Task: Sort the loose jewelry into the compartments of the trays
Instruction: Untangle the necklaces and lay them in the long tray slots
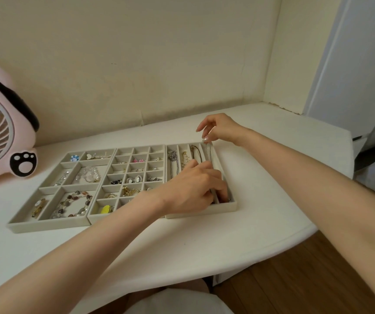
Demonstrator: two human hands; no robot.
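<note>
Well, the right hand [221,130] pinched the silver chain [209,152] above the right tray [202,214]; the fingers [213,176] of the left hand [193,189] curled inside it, hold unclear.

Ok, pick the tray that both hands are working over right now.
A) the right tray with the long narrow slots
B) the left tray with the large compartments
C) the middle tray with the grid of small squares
A: the left hand and the right hand are both over the right tray. Their fingers hold a silver chain stretched along one of its long slots.
</note>
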